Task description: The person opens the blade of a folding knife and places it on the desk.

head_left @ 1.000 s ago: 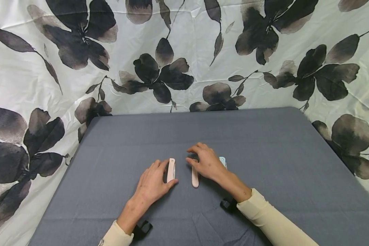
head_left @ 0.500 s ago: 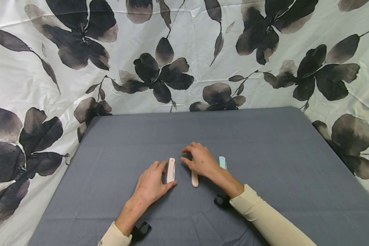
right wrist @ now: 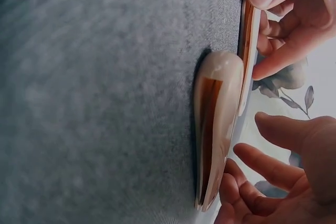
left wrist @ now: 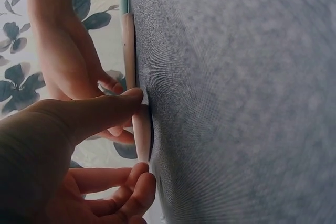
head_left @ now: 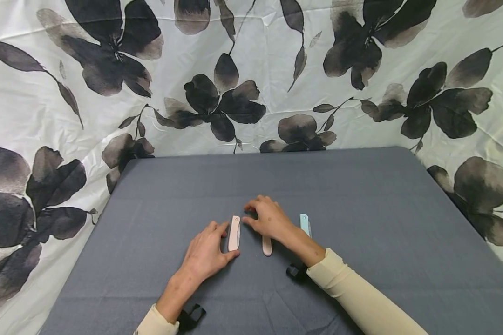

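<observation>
Three folding razors lie in a row on the grey cloth. At the left, my left hand (head_left: pixel 205 253) spans a pink folding razor (head_left: pixel 234 233), its thumb at the near end and its fingers by the far end. The left wrist view shows that razor (left wrist: pixel 142 135) between thumb and fingertips. My right hand (head_left: pixel 268 218) hovers over the middle pink razor (head_left: pixel 267 246), with its relaxed fingers pointing at the left razor and holding nothing. In the right wrist view the middle razor (right wrist: pixel 218 124) lies beside those fingers. Beyond the right wrist is a light blue razor (head_left: pixel 304 223), partly covered.
A grey cloth (head_left: pixel 360 200) covers the table. Behind and beside it hangs a white sheet with dark flowers (head_left: pixel 222 107). Black wrist cameras sit under the left wrist (head_left: pixel 193 316) and the right wrist (head_left: pixel 296 272).
My right hand has shifted left toward the left pink razor, uncovering more of the blue razor. The left thumb has drawn in slightly. The razors lie about where they were.
</observation>
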The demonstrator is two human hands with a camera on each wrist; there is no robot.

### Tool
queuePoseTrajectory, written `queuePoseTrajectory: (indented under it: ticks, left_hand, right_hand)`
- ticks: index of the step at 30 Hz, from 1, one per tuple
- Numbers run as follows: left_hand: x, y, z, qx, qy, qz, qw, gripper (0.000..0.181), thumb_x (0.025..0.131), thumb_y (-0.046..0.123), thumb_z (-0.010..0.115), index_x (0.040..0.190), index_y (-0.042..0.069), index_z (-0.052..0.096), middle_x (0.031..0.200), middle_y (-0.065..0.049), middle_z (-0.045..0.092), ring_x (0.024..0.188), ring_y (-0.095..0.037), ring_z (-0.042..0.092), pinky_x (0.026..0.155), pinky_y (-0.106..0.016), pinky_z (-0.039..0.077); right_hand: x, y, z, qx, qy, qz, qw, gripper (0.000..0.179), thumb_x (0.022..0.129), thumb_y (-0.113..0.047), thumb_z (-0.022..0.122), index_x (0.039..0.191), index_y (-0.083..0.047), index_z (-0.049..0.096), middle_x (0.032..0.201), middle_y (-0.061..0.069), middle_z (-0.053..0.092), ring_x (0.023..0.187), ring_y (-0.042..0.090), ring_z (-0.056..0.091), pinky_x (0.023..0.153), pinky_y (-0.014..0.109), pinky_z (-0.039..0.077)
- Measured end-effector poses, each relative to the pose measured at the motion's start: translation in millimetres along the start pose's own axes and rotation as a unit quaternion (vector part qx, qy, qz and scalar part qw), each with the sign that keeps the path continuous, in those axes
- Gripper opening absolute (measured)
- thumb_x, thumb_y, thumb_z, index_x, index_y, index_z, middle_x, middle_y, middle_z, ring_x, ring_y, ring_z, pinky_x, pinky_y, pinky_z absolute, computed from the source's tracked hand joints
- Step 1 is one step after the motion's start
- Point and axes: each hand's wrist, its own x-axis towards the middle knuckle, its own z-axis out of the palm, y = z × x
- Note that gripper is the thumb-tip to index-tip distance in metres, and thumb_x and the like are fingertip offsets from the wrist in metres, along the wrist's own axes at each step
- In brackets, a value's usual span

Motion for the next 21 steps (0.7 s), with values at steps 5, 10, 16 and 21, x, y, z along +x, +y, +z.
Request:
queuePoseTrajectory:
  ticks: [5, 10, 16, 21]
  left_hand:
    - [-1.1, -0.2, 1.2, -0.005, 0.004, 0.004, 1.0000, 0.073, 0.075, 0.034, 0.094, 0.136, 0.003, 0.067, 0.101, -0.003, 0.063, 0.069, -0.008, 0.049, 0.061, -0.025, 0.042]
    - [-2.0, -0.9, 2.1, -0.010, 0.008, 0.010, 0.9999, 0.066, 0.075, 0.032, 0.094, 0.131, 0.006, 0.070, 0.101, -0.002, 0.064, 0.069, -0.008, 0.051, 0.062, -0.025, 0.043]
    - [-3.3, -1.4, 2.8, -0.022, 0.003, 0.003, 0.9997, 0.060, 0.076, 0.029, 0.094, 0.129, 0.009, 0.072, 0.099, -0.001, 0.063, 0.071, -0.007, 0.051, 0.062, -0.025, 0.042]
    - [-4.0, -0.6, 3.6, -0.034, 0.002, 0.001, 0.9994, 0.057, 0.078, 0.025, 0.093, 0.129, 0.010, 0.073, 0.097, 0.000, 0.063, 0.075, -0.008, 0.054, 0.063, -0.024, 0.043]
  right_hand:
    - [2.4, 1.6, 4.4, -0.006, -0.007, -0.002, 1.0000, 0.029, 0.095, -0.029, 0.078, 0.120, -0.014, 0.077, 0.105, 0.007, 0.068, 0.100, 0.025, 0.060, 0.093, 0.046, 0.047]
    - [1.7, 1.4, 5.4, -0.003, -0.013, -0.005, 0.9999, 0.028, 0.095, -0.030, 0.078, 0.120, -0.017, 0.078, 0.106, 0.007, 0.068, 0.102, 0.026, 0.060, 0.095, 0.047, 0.047]
    - [-0.1, 1.2, 6.3, 0.009, -0.022, -0.014, 0.9996, 0.024, 0.096, -0.029, 0.076, 0.118, -0.021, 0.080, 0.107, 0.008, 0.067, 0.101, 0.026, 0.059, 0.094, 0.047, 0.045]
    - [-1.6, 0.4, 6.2, 0.015, -0.029, -0.014, 0.9994, 0.022, 0.096, -0.028, 0.076, 0.118, -0.023, 0.080, 0.105, 0.008, 0.065, 0.097, 0.024, 0.057, 0.092, 0.045, 0.044]
